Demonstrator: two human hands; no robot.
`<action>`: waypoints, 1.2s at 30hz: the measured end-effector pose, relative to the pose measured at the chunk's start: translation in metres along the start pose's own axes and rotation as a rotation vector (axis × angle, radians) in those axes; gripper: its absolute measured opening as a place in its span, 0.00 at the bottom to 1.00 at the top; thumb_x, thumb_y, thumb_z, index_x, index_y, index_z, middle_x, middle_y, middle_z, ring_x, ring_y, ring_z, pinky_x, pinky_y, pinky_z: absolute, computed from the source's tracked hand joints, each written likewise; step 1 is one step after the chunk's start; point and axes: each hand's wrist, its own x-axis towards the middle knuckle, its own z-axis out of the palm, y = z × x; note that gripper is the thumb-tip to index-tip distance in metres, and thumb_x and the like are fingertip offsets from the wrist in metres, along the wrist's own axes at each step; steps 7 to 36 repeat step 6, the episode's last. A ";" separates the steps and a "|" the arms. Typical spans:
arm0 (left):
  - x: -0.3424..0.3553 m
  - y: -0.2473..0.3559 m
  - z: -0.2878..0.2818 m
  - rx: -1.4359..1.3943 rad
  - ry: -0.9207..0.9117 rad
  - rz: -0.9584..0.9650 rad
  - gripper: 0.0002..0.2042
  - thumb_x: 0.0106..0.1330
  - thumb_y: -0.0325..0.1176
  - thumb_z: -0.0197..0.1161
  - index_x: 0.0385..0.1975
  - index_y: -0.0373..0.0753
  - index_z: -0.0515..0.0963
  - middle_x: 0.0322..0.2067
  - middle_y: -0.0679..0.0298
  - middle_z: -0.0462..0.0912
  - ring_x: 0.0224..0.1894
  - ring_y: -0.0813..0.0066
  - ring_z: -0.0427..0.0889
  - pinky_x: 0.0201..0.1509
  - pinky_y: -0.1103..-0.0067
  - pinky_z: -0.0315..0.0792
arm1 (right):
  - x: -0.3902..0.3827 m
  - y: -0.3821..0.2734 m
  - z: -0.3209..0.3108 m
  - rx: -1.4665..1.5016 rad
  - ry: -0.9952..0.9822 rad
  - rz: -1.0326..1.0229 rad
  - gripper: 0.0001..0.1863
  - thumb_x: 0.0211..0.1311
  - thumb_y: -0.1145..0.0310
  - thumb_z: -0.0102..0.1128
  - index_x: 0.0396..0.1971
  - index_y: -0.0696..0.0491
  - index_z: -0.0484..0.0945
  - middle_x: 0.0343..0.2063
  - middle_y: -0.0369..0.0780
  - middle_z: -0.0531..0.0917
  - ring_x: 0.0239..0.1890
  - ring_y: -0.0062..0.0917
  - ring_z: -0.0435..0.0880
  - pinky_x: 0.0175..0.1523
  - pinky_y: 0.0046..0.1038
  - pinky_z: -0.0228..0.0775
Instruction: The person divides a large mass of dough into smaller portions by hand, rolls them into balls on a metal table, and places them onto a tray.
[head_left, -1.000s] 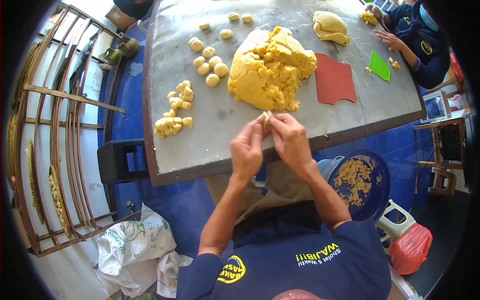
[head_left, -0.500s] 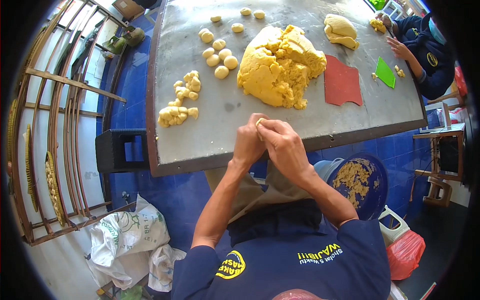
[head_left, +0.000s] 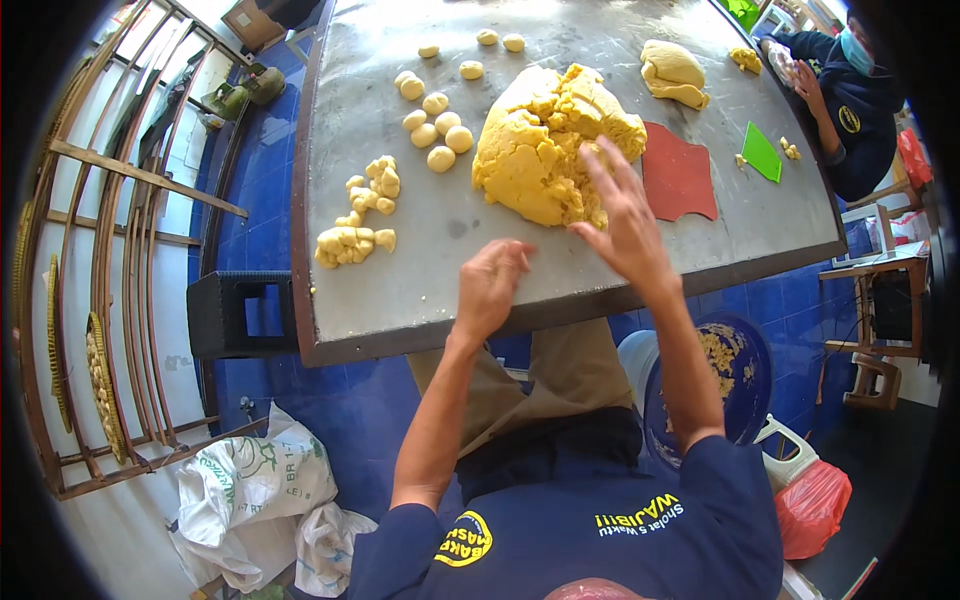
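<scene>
My right hand (head_left: 628, 225) is open, its fingers stretched out over the right front side of a big mound of crumbly yellow dough (head_left: 520, 150). Whether the fingertips touch the mound I cannot tell. Close to the table's front edge, my left hand (head_left: 490, 285) is closed with its fingers curled in; whatever it may hold is hidden. Left of the mound lie several pale round dough balls (head_left: 441, 159). Nearer the left edge sits a pile of small pale dough lumps (head_left: 345, 245).
A red flat scraper (head_left: 680, 175) and a green one (head_left: 762, 152) lie right of the mound, with a folded pale dough piece (head_left: 673, 72) behind. A co-worker (head_left: 850, 110) is at the table's far right. Below the front edge stands a blue tub (head_left: 755, 380) with crumbs.
My hands have come apart from a pinch on a small pale piece. The right one has moved forward and right to the yellow mound and opened; the left has dropped back slightly.
</scene>
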 end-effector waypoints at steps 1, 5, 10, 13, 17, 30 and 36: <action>0.000 0.002 0.001 -0.113 0.015 -0.054 0.19 0.78 0.41 0.53 0.32 0.31 0.82 0.25 0.65 0.81 0.26 0.80 0.74 0.31 0.81 0.69 | 0.006 0.012 -0.001 -0.106 0.019 0.016 0.43 0.45 0.70 0.77 0.65 0.57 0.69 0.64 0.52 0.70 0.69 0.45 0.67 0.72 0.38 0.61; 0.000 -0.023 -0.002 -0.348 -0.008 0.065 0.25 0.80 0.49 0.48 0.31 0.34 0.81 0.26 0.67 0.76 0.25 0.80 0.70 0.29 0.82 0.64 | 0.016 0.042 0.009 -0.025 -0.204 0.080 0.55 0.45 0.67 0.79 0.73 0.56 0.55 0.71 0.51 0.60 0.74 0.45 0.57 0.76 0.36 0.54; -0.002 -0.031 0.000 -0.349 -0.010 0.060 0.25 0.80 0.49 0.48 0.31 0.34 0.81 0.26 0.67 0.76 0.25 0.80 0.70 0.29 0.82 0.64 | 0.014 0.045 0.011 -0.032 -0.220 0.094 0.57 0.45 0.66 0.79 0.74 0.55 0.52 0.73 0.51 0.56 0.75 0.45 0.54 0.77 0.36 0.52; -0.002 -0.031 0.000 -0.349 -0.010 0.060 0.25 0.80 0.49 0.48 0.31 0.34 0.81 0.26 0.67 0.76 0.25 0.80 0.70 0.29 0.82 0.64 | 0.014 0.045 0.011 -0.032 -0.220 0.094 0.57 0.45 0.66 0.79 0.74 0.55 0.52 0.73 0.51 0.56 0.75 0.45 0.54 0.77 0.36 0.52; -0.002 -0.031 0.000 -0.349 -0.010 0.060 0.25 0.80 0.49 0.48 0.31 0.34 0.81 0.26 0.67 0.76 0.25 0.80 0.70 0.29 0.82 0.64 | 0.014 0.045 0.011 -0.032 -0.220 0.094 0.57 0.45 0.66 0.79 0.74 0.55 0.52 0.73 0.51 0.56 0.75 0.45 0.54 0.77 0.36 0.52; -0.002 -0.031 0.000 -0.349 -0.010 0.060 0.25 0.80 0.49 0.48 0.31 0.34 0.81 0.26 0.67 0.76 0.25 0.80 0.70 0.29 0.82 0.64 | 0.014 0.045 0.011 -0.032 -0.220 0.094 0.57 0.45 0.66 0.79 0.74 0.55 0.52 0.73 0.51 0.56 0.75 0.45 0.54 0.77 0.36 0.52; -0.002 -0.031 0.000 -0.349 -0.010 0.060 0.25 0.80 0.49 0.48 0.31 0.34 0.81 0.26 0.67 0.76 0.25 0.80 0.70 0.29 0.82 0.64 | 0.014 0.045 0.011 -0.032 -0.220 0.094 0.57 0.45 0.66 0.79 0.74 0.55 0.52 0.73 0.51 0.56 0.75 0.45 0.54 0.77 0.36 0.52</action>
